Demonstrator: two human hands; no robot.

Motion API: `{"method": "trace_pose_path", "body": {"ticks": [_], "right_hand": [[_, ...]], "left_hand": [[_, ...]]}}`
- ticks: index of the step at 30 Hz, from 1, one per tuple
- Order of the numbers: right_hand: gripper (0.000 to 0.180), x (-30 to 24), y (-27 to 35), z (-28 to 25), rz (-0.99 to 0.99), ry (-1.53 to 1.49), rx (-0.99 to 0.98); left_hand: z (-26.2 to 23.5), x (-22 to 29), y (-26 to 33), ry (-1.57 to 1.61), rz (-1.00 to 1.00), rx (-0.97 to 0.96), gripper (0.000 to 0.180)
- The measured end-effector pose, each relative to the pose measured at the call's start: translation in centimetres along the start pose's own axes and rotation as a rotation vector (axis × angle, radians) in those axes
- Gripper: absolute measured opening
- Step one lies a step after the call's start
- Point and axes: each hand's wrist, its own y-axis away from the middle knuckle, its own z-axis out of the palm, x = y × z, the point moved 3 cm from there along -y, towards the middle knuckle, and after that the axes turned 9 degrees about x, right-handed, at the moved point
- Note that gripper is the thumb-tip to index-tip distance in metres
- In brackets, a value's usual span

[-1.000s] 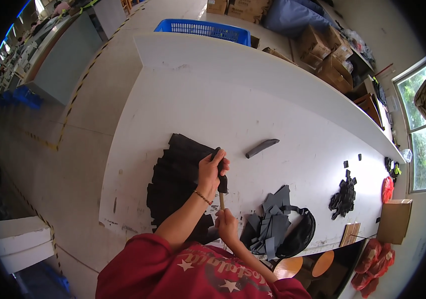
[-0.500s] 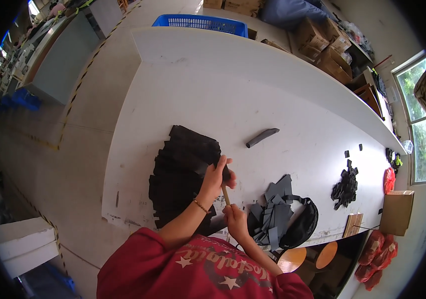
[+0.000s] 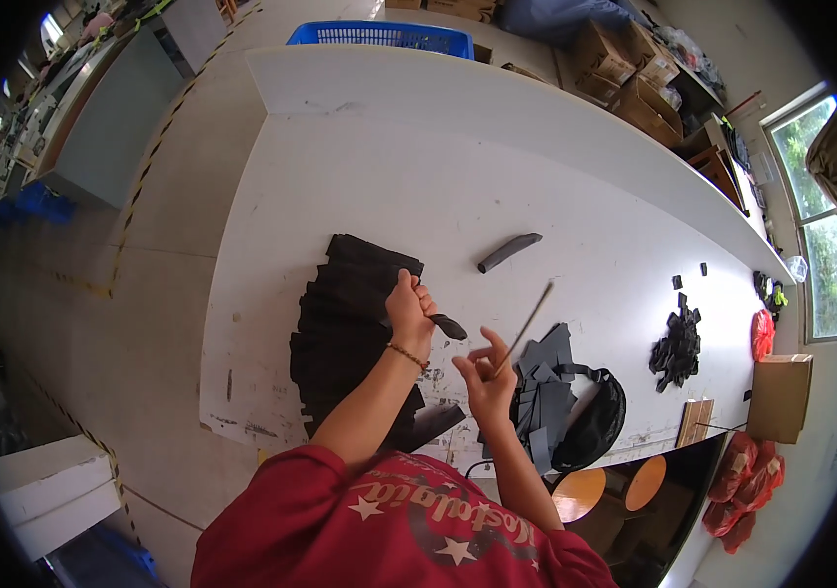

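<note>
My left hand is closed round a black fabric strip, whose twisted end sticks out toward the right. It hovers over the right side of a spread stack of black fabric pieces. My right hand, just to the right and nearer me, grips a thin stick that slants up and away, apart from the fabric. A dark rolled tube lies farther off on the white table. Another dark tube lies by the near end of the stack, partly behind my left forearm.
To the right are flat dark grey pieces and a black mesh pouch with a strap. Farther right lies a pile of small black pieces. A low white panel borders the far side. A cardboard box stands at the right end.
The stick has come away from my left hand and now points up and right in my right hand. My left hand has turned into a fist round the black strip.
</note>
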Motion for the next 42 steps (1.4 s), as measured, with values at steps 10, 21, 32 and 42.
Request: {"method": "trace_pose_path", "body": {"ticks": [10,21,32,42], "right_hand": [[0.015,1.5,-7.4,1.1,0.045,-0.169,0.056],[0.028,2.9,-23.5,-1.4,0.042,-0.132,0.402],[0.021,10.8,-7.8,-10.8,0.111,0.435,-0.247],[0.016,6.2,-4.8,-10.9,-0.208,0.605,-0.388]], "left_hand": [[1.5,0.1,7.0,-1.200,0.144,-1.052,0.034],[-1.3,0.2,7.2,-1.372,0.460,-0.934,0.025],[0.3,5.6,-3.6,-1.834,1.181,-1.155,0.003],[2.4,7.6,-1.2,-1.743,0.884,-1.053,0.017]]}}
